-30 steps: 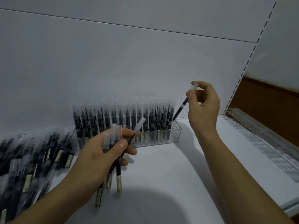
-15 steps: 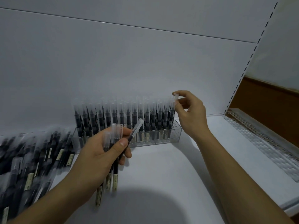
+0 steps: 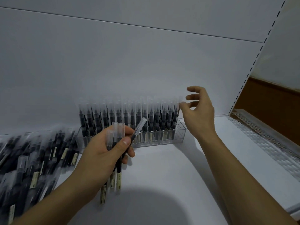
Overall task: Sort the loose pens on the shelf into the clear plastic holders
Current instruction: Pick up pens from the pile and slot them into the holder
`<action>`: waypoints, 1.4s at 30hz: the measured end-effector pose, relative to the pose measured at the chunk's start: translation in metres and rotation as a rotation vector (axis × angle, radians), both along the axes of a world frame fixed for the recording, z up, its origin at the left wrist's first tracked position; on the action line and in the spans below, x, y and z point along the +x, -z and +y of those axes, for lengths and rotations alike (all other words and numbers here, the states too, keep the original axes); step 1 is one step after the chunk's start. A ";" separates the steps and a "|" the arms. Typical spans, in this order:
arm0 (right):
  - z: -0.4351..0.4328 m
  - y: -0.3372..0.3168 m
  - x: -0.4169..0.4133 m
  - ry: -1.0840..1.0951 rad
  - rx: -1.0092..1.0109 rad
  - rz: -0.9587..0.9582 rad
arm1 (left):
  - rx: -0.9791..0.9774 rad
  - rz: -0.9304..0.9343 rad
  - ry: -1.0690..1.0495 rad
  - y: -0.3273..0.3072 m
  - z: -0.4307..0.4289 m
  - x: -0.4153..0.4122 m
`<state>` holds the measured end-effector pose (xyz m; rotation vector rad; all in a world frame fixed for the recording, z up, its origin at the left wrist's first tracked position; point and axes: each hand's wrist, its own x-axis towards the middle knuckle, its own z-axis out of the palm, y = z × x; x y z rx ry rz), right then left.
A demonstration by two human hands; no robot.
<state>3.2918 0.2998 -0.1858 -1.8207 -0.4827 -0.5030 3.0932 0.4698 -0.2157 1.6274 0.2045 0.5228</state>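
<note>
— Several slim black pens (image 3: 119,132) with frosted clear caps are gripped in the left hand (image 3: 100,153). The right hand (image 3: 199,114) hovers with fingers spread, holding nothing, beside the row's right end.

— And the clear plastic holder (image 3: 179,135)?

— On the smooth white shelf (image 3: 162,172), against the back panel, packed with upright pens. Loose pens (image 3: 32,159) heap far left; their pale labels are too blurred to read.
</note>
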 end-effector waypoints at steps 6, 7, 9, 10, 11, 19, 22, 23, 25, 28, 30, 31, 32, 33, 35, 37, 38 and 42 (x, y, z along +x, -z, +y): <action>0.012 -0.001 -0.024 -0.089 0.171 -0.226 | -0.010 -0.005 0.014 0.001 0.002 0.000; 0.014 -0.001 -0.029 -0.139 0.175 -0.237 | -0.014 -0.008 0.018 0.001 0.002 0.000; 0.019 0.001 -0.038 -0.254 0.155 -0.235 | -0.011 -0.015 0.023 0.001 0.002 0.000; 0.022 0.003 -0.041 -0.310 0.127 -0.233 | -0.009 -0.019 0.023 0.001 0.003 0.000; 0.025 0.005 -0.045 -0.360 0.088 -0.232 | -0.008 -0.024 0.022 0.001 0.003 0.000; 0.037 0.013 -0.062 -0.769 -0.030 -0.019 | -0.008 -0.058 -0.009 -0.002 0.004 0.000; 0.039 0.012 -0.064 -0.836 -0.015 0.035 | 0.004 -0.050 -0.013 -0.003 0.004 0.000; 0.039 0.011 -0.064 -0.853 0.013 0.062 | -0.001 -0.052 -0.016 -0.003 0.004 0.001; 0.039 0.009 -0.067 -0.871 0.079 0.111 | -0.031 -0.069 -0.034 -0.003 0.003 0.001; 0.038 0.005 -0.070 -0.873 0.185 0.186 | -0.060 -0.120 -0.105 -0.003 0.003 0.002; 0.036 0.002 -0.070 -0.864 0.246 0.227 | -0.004 -0.132 -0.156 -0.004 0.005 0.001; 0.035 0.000 -0.070 -0.855 0.268 0.237 | 0.024 -0.136 -0.173 -0.005 0.006 0.001; 0.034 -0.003 -0.070 -0.843 0.279 0.241 | 0.037 -0.136 -0.183 -0.007 0.006 0.000; 0.033 -0.005 -0.070 -0.828 0.287 0.240 | 0.038 -0.131 -0.187 -0.007 0.007 -0.001; 0.030 -0.009 -0.070 -0.797 0.302 0.234 | 0.033 -0.111 -0.186 -0.008 0.008 -0.001; 0.029 -0.010 -0.069 -0.762 0.315 0.227 | 0.009 -0.109 -0.162 -0.009 0.006 -0.002; 0.029 -0.011 -0.068 -0.740 0.319 0.226 | -0.011 -0.112 -0.148 -0.010 0.005 -0.002; 0.026 -0.015 -0.063 -0.643 0.371 0.228 | -0.044 -0.131 -0.116 -0.012 0.004 -0.003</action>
